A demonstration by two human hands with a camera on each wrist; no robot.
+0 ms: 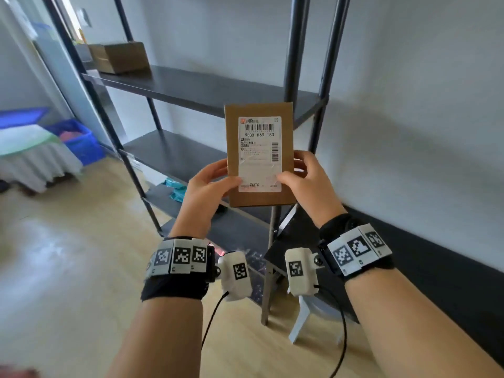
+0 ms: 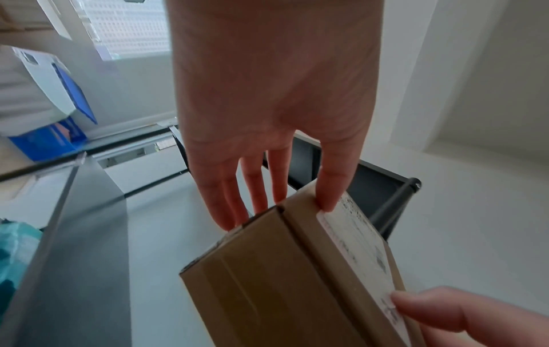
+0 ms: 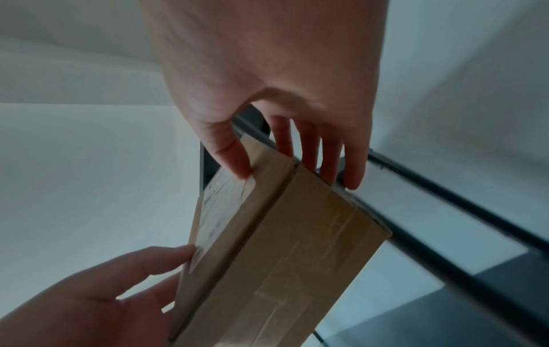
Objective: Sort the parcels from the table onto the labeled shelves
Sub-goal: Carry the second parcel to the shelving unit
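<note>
The dark shelf rack [image 1: 191, 85] carries a brown box [image 1: 120, 57] on its upper board and a teal bag [image 1: 176, 188] lower down; before it, left hand [image 1: 206, 186] and right hand [image 1: 305, 178] each pinch the labelled cardboard parcel [image 1: 260, 156], held upright

Cardboard box [image 1: 120, 57] on top shelf [image 1: 196, 87]

White label [image 1: 260, 154] on the parcel [image 1: 260, 199]: a barcode over the code "900X H69 183"; "淘宝" printed near its lower edge; the smaller print is illegible.
</note>
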